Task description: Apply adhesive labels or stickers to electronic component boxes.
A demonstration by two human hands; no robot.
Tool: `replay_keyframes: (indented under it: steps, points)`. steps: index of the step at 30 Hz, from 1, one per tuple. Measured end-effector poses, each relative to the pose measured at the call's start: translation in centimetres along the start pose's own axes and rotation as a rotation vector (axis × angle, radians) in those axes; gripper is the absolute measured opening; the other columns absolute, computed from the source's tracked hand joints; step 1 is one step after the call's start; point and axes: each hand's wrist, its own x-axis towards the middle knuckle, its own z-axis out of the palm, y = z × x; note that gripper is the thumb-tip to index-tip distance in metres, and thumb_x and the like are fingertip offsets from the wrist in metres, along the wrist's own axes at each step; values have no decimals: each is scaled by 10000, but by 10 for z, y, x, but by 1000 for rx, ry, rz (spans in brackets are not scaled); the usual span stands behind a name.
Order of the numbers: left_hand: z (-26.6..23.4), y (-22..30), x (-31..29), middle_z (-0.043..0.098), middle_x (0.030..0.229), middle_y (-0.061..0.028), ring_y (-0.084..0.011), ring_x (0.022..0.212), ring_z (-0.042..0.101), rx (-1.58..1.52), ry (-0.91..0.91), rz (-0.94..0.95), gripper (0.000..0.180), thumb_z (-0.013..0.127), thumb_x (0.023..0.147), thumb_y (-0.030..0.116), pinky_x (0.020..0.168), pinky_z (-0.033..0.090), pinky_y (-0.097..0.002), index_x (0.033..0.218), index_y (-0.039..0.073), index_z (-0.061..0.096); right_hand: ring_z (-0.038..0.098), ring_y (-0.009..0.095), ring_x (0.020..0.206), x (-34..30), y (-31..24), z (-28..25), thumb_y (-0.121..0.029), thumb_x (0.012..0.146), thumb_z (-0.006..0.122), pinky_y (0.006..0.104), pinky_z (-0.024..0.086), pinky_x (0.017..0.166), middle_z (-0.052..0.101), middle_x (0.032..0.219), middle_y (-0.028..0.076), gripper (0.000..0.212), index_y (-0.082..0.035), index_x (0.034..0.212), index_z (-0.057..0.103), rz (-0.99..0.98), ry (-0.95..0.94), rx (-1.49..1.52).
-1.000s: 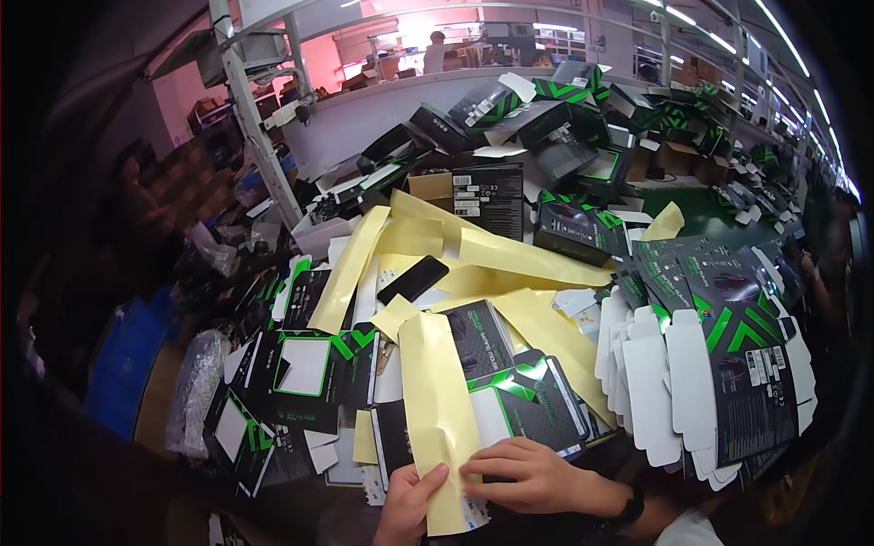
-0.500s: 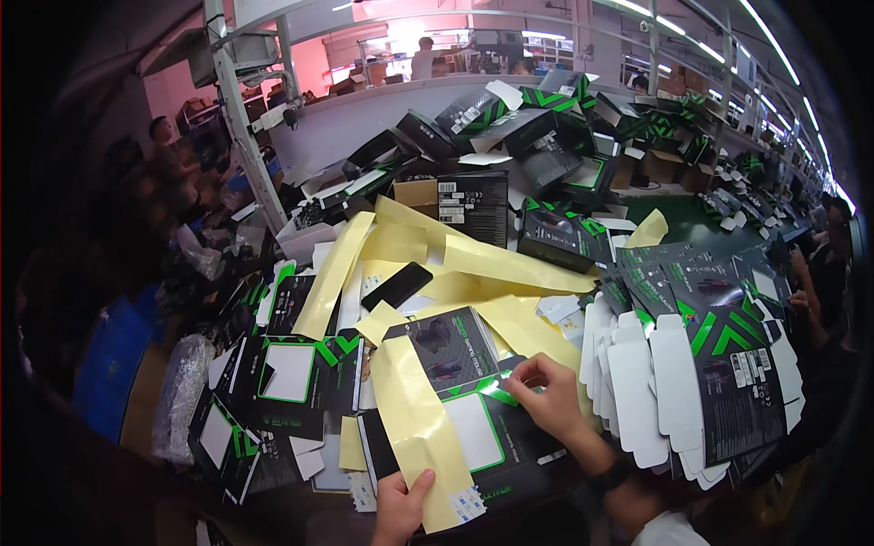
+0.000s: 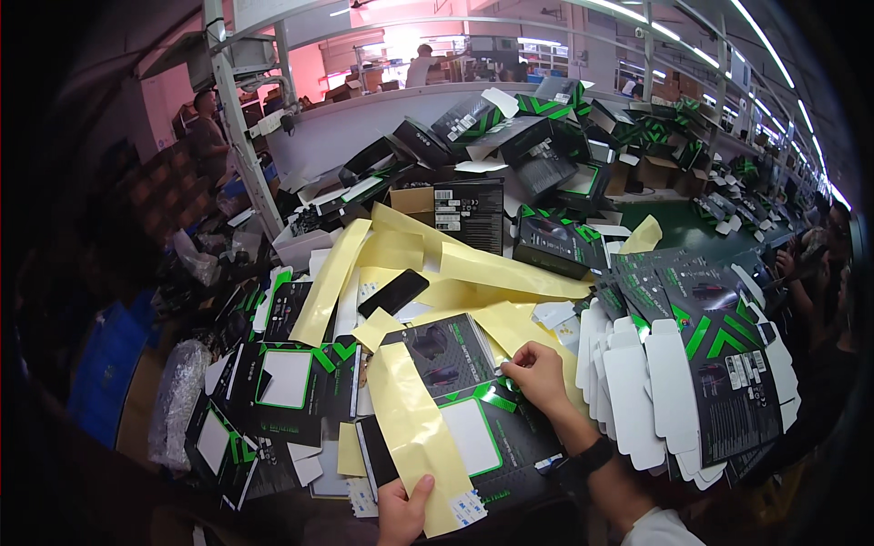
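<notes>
My left hand [image 3: 402, 510] is closed on the lower end of a yellow sticker backing strip [image 3: 406, 409], thumb on top. A few small white and blue stickers [image 3: 467, 508] sit at the strip's bottom corner. Under the strip lies a flattened black and green box [image 3: 523, 446] with a white window panel. My right hand [image 3: 539, 375] is pinched at the upper edge of this box. Whatever its fingertips hold is too small to make out. Just beyond lies the box's printed panel [image 3: 437, 350] with a mouse picture.
A black phone [image 3: 393, 292] rests on more yellow backing sheets [image 3: 492, 266]. Flattened boxes are stacked at right [image 3: 728, 364], white flaps [image 3: 669, 382] toward me. Folded boxes [image 3: 546, 150] pile up at the back. Bubble wrap [image 3: 177, 405] lies at left. A co-worker's hands [image 3: 797, 259] show far right.
My right hand has shifted slightly up, its pinched fingers now closer to the box's upper edge. The left hand still holds the yellow strip. The view has tilted a little.
</notes>
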Motion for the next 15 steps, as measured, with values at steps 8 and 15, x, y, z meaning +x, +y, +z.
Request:
replay_keyframes:
  steps: [8,15]
  points:
    - [-1,-7,0,671,839,-56,-110,713,598,25,28,21,190,580,926,108,614,475,-258,948,-62,661,603,215,582,-11,-23,-1,-106,691,765,325,486,566,593,625,73,225,-1,712,568,-124,8,-331]
    - [0,-15,3,692,837,-91,-102,705,629,-27,53,-5,249,607,925,160,615,492,-239,954,-81,663,586,333,593,-28,-27,-21,-138,743,727,449,469,589,556,632,97,234,-45,757,512,-428,347,-468]
